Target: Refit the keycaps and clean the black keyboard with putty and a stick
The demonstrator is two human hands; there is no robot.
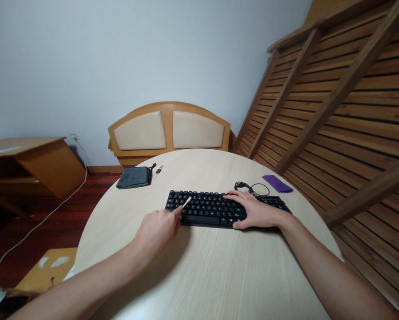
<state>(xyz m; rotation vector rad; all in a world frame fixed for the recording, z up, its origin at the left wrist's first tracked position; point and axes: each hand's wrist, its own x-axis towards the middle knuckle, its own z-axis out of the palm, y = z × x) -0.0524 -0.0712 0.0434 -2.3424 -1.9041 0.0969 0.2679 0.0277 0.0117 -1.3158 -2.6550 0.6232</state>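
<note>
A black keyboard [206, 208] lies on the round table, its long side facing me. My left hand [159, 226] is closed around a thin white stick that looks like a cotton swab [187, 202]. The swab's white tip is over the keys on the keyboard's left part; I cannot tell whether it touches them. My right hand [254, 210] rests spread across the keyboard's right part. Its thumb is at the front edge and its fingertips reach toward the back row. Some keys are hidden under this hand.
A coiled black cable [252, 186] lies behind the keyboard, near a folded purple cloth [277, 183]. At the table's [232, 271] left are a dark grey pouch [134, 177] and a small black item [159, 170]. A slatted wooden frame [336, 111] leans at the right.
</note>
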